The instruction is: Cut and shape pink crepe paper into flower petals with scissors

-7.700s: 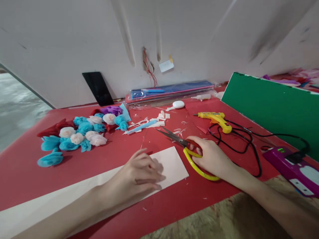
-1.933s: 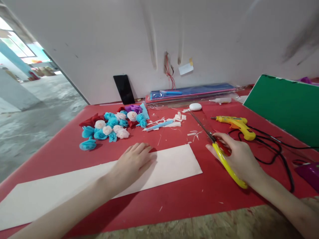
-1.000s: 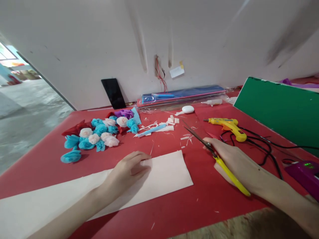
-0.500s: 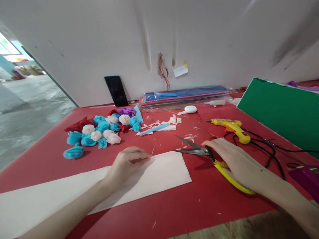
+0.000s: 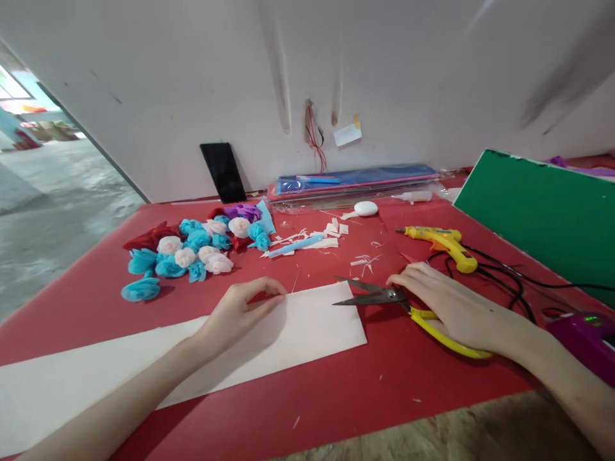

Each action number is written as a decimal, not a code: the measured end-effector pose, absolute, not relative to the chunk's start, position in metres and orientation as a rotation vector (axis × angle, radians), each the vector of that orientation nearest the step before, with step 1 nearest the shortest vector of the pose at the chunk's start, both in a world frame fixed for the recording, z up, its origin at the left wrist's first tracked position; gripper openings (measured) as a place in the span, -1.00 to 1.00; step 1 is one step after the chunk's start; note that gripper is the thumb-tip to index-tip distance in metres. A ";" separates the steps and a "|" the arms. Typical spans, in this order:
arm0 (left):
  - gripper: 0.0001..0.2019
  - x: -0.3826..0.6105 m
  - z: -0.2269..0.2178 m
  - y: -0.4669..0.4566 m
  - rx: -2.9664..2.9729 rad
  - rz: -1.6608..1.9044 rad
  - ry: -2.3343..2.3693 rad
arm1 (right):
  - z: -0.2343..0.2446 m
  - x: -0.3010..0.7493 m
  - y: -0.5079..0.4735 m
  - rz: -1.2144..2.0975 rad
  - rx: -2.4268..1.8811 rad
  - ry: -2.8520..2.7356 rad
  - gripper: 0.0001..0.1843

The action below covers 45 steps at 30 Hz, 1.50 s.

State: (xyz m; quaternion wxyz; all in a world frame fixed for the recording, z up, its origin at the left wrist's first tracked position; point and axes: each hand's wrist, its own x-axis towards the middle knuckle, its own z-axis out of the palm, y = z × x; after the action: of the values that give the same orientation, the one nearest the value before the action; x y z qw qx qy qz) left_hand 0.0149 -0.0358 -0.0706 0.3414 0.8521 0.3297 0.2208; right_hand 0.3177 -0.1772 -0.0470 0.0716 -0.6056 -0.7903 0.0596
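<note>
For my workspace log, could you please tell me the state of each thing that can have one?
Scissors: blades open, held by right hand
White paper: lying flat, left hand pinching its far edge
Glue gun: lying on its side
Purple box: green lights lit
Black phone: propped aslant, screen dark
Green board: tilted
Flowers: clustered
White scraps: scattered
</note>
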 end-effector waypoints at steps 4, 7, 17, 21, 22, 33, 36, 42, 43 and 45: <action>-0.84 0.014 -0.071 -0.035 2.197 0.539 0.835 | -0.048 0.318 -0.177 0.197 -1.840 -2.379 -0.49; -0.84 0.014 -0.071 -0.037 2.182 0.489 0.818 | -0.050 0.319 -0.174 0.187 -1.851 -2.407 -0.52; -0.80 0.005 -0.078 -0.026 2.185 0.459 0.850 | -0.054 0.318 -0.172 0.248 -1.834 -2.421 -0.53; -0.80 0.004 -0.070 -0.020 2.210 0.376 0.821 | -0.052 0.316 -0.171 0.260 -1.846 -2.460 -0.49; -0.80 0.006 -0.067 -0.019 2.217 0.345 0.807 | -0.053 0.315 -0.171 0.253 -1.843 -2.469 -0.48; -0.74 0.065 -0.058 -0.018 2.284 0.225 0.693 | -0.057 0.312 -0.172 0.105 -1.821 -2.550 -0.41; -0.71 0.066 -0.057 -0.017 2.284 0.195 0.632 | -0.056 0.313 -0.172 0.099 -1.821 -2.546 -0.40; -0.72 0.058 -0.053 -0.016 2.246 0.165 0.405 | -0.058 0.317 -0.171 0.079 -1.788 -2.526 -0.40; -0.74 0.056 -0.053 -0.016 2.242 0.158 0.365 | -0.058 0.317 -0.171 0.081 -1.785 -2.524 -0.40; -0.80 0.052 -0.054 -0.015 2.248 0.144 0.304 | -0.059 0.318 -0.171 0.090 -1.788 -2.519 -0.39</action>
State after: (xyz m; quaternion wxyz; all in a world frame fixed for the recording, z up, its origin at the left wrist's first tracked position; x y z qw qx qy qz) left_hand 0.0516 -0.0154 -0.0537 0.4205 0.8973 0.1214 0.0573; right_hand 0.3180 -0.1713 -0.0585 0.0259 -0.5784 -0.8149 0.0290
